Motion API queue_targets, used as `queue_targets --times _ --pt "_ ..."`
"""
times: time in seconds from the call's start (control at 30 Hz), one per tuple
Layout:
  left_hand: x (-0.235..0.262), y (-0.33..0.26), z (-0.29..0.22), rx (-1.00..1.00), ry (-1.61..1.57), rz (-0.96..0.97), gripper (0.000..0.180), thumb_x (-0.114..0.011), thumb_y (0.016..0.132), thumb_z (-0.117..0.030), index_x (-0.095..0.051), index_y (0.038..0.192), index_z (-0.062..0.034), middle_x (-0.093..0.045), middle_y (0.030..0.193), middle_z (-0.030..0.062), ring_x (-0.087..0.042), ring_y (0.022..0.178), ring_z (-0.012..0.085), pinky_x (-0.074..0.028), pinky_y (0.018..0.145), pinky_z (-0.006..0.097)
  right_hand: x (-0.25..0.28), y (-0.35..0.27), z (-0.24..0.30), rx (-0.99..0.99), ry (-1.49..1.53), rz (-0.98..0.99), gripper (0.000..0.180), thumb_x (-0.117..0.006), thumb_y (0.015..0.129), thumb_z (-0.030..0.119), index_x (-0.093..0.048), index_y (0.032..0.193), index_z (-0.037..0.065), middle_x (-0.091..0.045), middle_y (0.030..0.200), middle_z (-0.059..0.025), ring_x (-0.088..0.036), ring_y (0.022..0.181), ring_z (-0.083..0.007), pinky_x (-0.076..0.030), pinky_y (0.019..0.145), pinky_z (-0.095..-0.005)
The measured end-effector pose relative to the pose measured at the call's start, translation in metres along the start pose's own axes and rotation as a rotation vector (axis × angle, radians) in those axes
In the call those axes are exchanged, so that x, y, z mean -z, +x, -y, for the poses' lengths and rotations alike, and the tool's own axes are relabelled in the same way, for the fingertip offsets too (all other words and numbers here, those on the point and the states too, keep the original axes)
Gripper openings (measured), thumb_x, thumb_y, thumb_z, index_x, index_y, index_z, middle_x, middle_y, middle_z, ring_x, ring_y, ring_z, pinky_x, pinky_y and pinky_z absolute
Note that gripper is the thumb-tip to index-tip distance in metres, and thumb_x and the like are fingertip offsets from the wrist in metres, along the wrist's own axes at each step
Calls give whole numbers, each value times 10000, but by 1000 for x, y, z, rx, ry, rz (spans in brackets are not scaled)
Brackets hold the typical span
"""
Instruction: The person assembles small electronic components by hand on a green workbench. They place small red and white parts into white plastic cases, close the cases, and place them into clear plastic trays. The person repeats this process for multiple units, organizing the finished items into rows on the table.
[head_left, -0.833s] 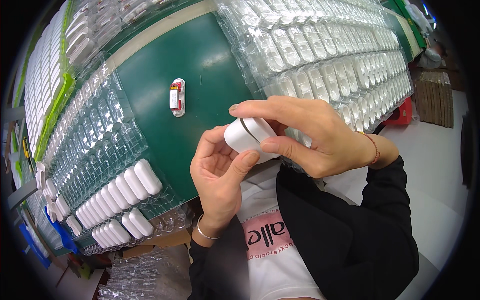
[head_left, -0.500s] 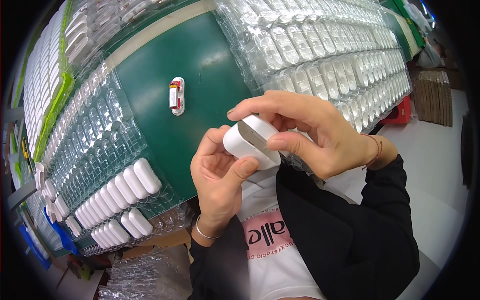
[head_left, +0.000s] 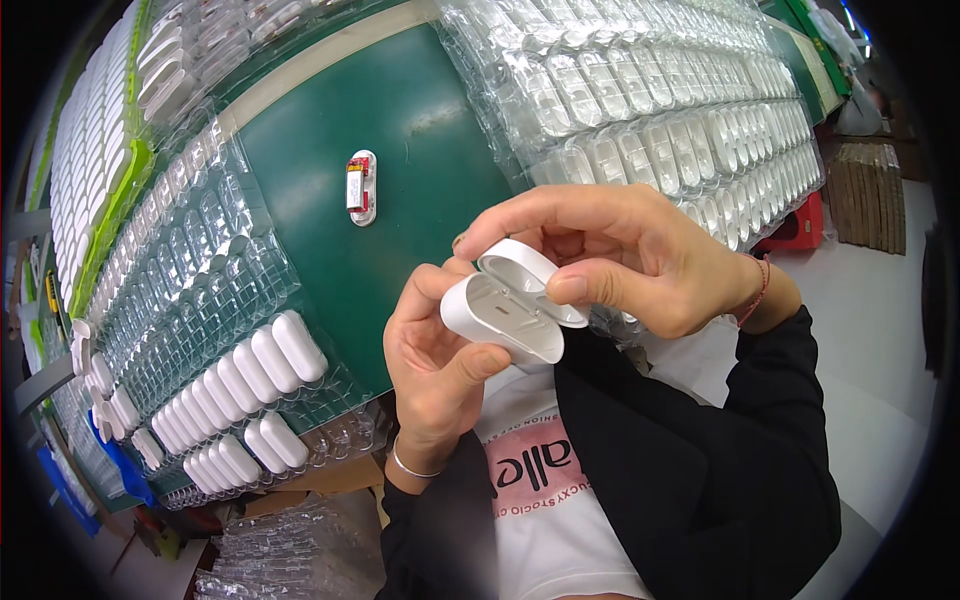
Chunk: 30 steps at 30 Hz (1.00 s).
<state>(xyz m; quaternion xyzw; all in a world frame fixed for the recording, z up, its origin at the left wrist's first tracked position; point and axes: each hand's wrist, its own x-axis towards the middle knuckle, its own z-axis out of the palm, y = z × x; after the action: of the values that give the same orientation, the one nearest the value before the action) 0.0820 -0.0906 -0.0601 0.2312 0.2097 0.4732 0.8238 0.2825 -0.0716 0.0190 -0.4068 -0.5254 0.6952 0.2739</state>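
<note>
A small white earbud charging case (head_left: 497, 318) is between my two hands, its hinged lid (head_left: 532, 278) swung up and the hollow inside showing. My left hand (head_left: 432, 345) is closed round the case's body, thumb along the lower edge. With thumb and fingers, my right hand (head_left: 625, 262) grips the lid. On the green mat beyond lies a white oval piece (head_left: 370, 210) bearing a red circuit board and a silver battery (head_left: 355, 190).
A clear tray with rows of open white shells (head_left: 640, 130) spreads at the far right. To the left, another clear tray (head_left: 215, 245) holds closed white cases (head_left: 240, 375). White parts (head_left: 90, 150) fill a bright green-edged tray at far left.
The lid has opened wider, turning away from the body, so more of the case's inside shows. My hands stay in nearly the same place.
</note>
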Motion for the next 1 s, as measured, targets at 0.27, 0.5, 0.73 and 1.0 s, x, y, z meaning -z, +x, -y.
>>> queue_targets --times 0.27,0.5,0.73,1.0 --pt "11 -2 -2 0 85 -28 528 -808 783 -134 -495 1185 2 -595 1166 122 -600 1063 189 -489 920 330 -2 5 -6 145 -181 -150 397 -621 871 44 -568 1263 6 -621 1056 -92 -600 922 -136 -479 762 -270" --pt "6 0 2 -301 411 -141 590 -698 873 -43 -379 1366 11 -555 1255 143 -554 1166 205 -458 982 343 -16 18 -8 493 -946 -301 106 -697 794 132 -635 832 55 -591 746 -75 -605 656 -286 -454 534 -381" --pt "4 -8 -7 -637 1210 -137 724 -815 737 -31 -417 1338 38 -528 1192 181 -574 1091 280 -522 880 361 -21 28 -10 397 -785 -215 81 -680 772 3 -633 819 48 -548 672 -61 -550 552 -214 -415 488 -312" --pt "16 -13 -13 -828 1571 -299 799 -921 598 -153 -502 1252 36 -559 1147 185 -582 1020 339 -496 838 399 -26 50 1 271 -736 -28 123 -655 812 142 -620 744 45 -630 717 -127 -622 656 -334 -468 567 -421"
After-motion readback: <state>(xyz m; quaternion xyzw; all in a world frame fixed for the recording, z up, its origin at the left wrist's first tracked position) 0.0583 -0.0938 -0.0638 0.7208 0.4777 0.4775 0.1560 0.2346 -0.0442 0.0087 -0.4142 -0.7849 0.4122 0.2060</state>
